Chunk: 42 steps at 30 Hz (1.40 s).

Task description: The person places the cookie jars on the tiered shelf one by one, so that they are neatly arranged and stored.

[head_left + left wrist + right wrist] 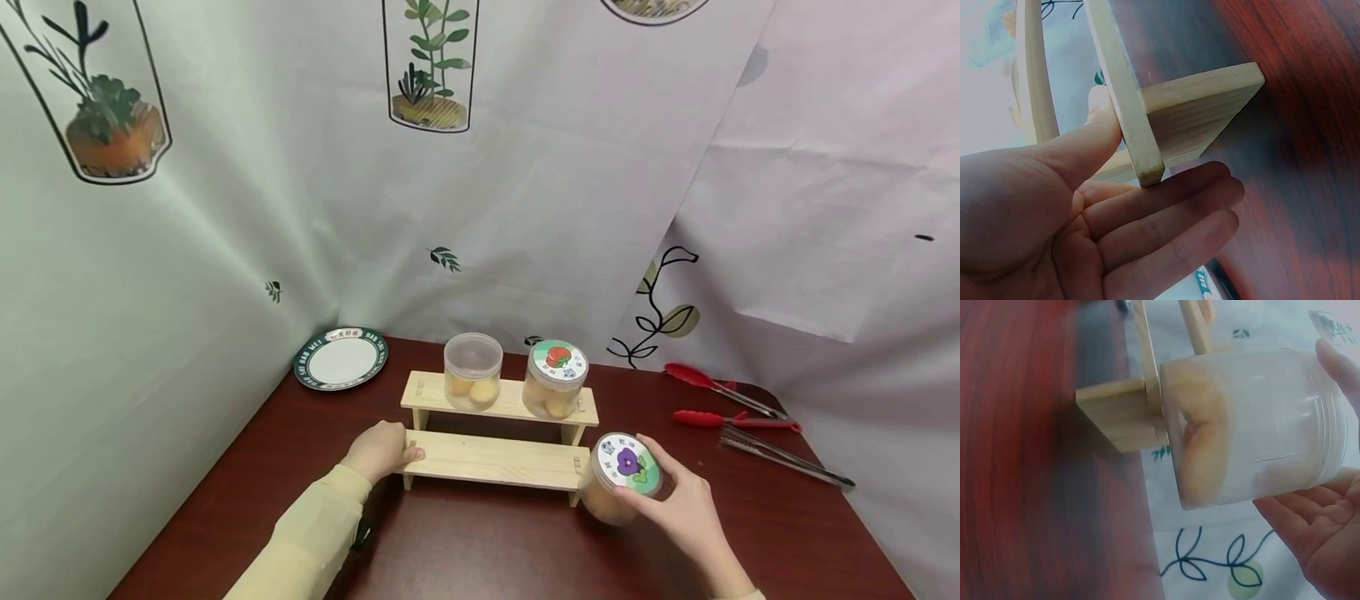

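Observation:
My right hand (pixel 686 508) grips a clear plastic jar (pixel 609 500) near its top, thumb and fingers on opposite sides. A purple flower is printed on its lid, and the jar tilts beside the right end of a two-step wooden shelf (pixel 487 457). In the right wrist view, yellowish round pieces (pixel 1200 434) sit at the jar's bottom. My left hand (pixel 377 450) holds the left end of the lower step, the thumb on top; the left wrist view shows its other fingers (pixel 1172 244) extended below the board. On the upper step stand a jar (pixel 472 372) without a picture lid and a tomato-lidded jar (pixel 555 379).
At the back left a white plate (pixel 341 360) with a dark green rim leans on the wall cloth. Red-tipped tongs (pixel 731 421) and other metal tongs (pixel 787 457) lie on the right of the dark red table (pixel 480 550). A patterned cloth (pixel 525 208) hangs behind.

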{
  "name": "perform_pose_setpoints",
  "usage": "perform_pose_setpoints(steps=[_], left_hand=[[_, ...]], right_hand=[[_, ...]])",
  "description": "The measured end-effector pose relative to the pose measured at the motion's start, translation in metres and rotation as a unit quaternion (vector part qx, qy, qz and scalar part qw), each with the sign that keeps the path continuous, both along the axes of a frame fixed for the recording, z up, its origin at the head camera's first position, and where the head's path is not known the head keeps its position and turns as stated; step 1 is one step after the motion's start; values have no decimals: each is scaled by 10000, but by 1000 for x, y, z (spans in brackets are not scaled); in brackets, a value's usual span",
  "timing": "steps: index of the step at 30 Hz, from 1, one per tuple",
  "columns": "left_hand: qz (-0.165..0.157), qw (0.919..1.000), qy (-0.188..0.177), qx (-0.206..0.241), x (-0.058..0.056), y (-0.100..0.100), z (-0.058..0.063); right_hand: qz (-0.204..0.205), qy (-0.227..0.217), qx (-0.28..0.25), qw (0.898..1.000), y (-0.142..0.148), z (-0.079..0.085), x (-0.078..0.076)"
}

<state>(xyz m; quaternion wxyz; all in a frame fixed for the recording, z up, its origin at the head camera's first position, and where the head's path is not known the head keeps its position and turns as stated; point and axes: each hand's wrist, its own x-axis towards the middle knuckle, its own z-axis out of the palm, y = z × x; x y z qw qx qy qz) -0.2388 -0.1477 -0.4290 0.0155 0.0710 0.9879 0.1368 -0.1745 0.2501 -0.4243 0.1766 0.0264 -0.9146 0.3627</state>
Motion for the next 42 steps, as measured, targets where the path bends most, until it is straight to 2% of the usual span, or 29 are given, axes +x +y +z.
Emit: perform_pose_setpoints(steps=[8,18,26,34,42], left_hand=[[2,10000,-56,-19,-2,0,0],[-32,10000,15,-39,-2,0,1],[-17,10000,-52,8,-2,1,1],[-19,10000,-81,25,1,1,4],[18,9999,-118,38,-1,-1,0]], right_hand=[[238,160,-37,9996,-16,-1,-7],[563,0,-213,9982,-32,4,-14],[724,92,-353,9967,-46,2,-18],[1007,82,-661,9927,-59,1,-23],[1261,-41,-896,9880,-79,1,-29]])
